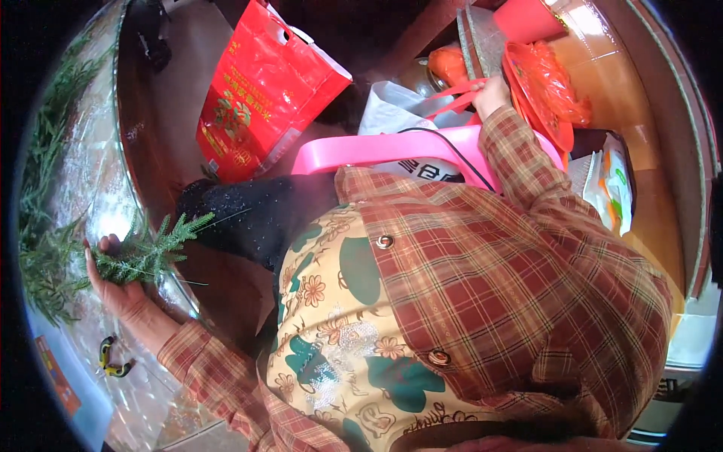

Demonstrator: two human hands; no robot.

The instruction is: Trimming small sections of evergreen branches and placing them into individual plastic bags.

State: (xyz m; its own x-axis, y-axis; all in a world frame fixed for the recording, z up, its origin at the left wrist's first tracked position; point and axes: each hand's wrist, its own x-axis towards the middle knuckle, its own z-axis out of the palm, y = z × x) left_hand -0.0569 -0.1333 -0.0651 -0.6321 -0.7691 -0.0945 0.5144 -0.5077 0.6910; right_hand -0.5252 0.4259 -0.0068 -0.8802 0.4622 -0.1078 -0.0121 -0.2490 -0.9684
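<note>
The red-brown plaid shirt (520, 286) fills most of the view, open over a cream top with flowers and green patches. On the person's left runs a glossy, pale-covered table (109, 181), its edge bent into a curve. A tall red shopping bag (260, 94) stands tilted beyond the knees, and a heap of green artificial fir foliage (49, 181) spreads along the table's far left side. A curved pink plastic band (335, 153) crosses in front of the body, with a thin black cord (456, 151) lying over it. Just behind the band sits a white bag (388, 109); to its right is a crumpled orange-red plastic bag (553, 87).

Of the 2 hands, the right hand (493, 96) reaches out over the band, its fingers closed around red straps (452, 96) that run down toward the white bag. The left hand (124, 290) is over the table, beside the foliage heap, grasping a green fir sprig (162, 245): 1 digit stands nearly straight up and the others curl loosely around the stems, partly hidden by needles. The sprig's tip points past the table edge. Smallest is a hand tool (114, 358) with 2 yellow-and-black handles spread apart, lying on the table near the left wrist.
</note>
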